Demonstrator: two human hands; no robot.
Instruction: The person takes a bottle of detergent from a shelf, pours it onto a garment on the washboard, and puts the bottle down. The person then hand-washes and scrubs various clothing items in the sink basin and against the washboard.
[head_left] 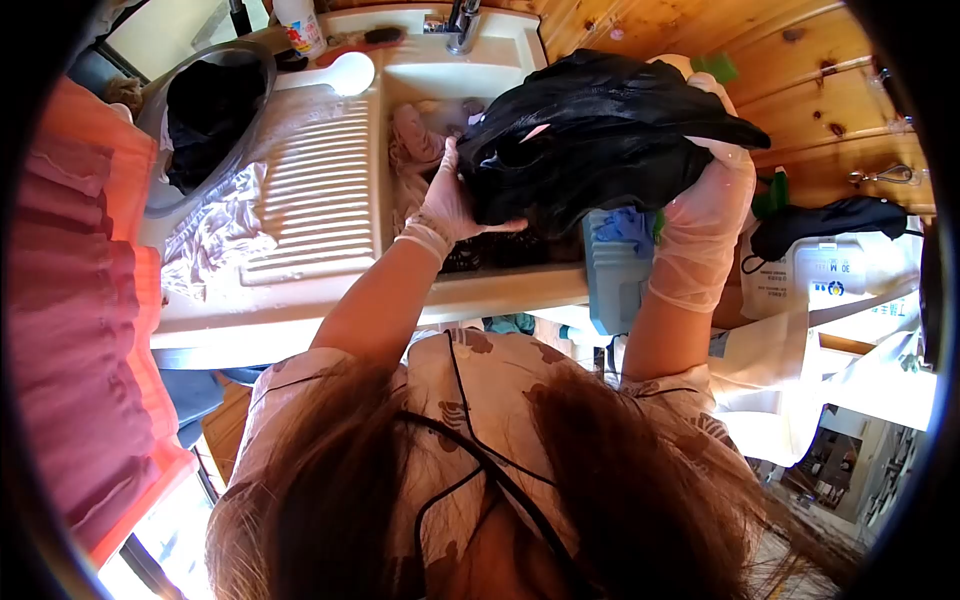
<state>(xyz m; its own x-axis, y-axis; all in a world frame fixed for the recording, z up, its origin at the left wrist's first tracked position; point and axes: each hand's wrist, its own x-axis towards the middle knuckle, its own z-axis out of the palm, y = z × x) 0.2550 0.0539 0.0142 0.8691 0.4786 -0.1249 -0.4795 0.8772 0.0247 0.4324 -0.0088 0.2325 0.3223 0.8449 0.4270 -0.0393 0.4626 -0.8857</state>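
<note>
A wet-looking black garment (600,140) is bunched up between my two hands, held above the sink basin. My left hand (452,205), in a thin translucent glove, grips its left side, part of the fingers hidden by the cloth. On the far right side my right hand (722,150), gloved the same way, has its fingers curled round the fabric. Below the garment, pinkish laundry (412,140) lies in the sink (440,80), and dark cloth shows near the front edge.
A ribbed washboard (315,180) adjoins the basin. Left of it stand a clear tub (262,110) with black cloth and a crumpled pale garment (225,235). A white scoop (350,73) and a faucet (463,30) are at the back. A blue container (612,280) stands right.
</note>
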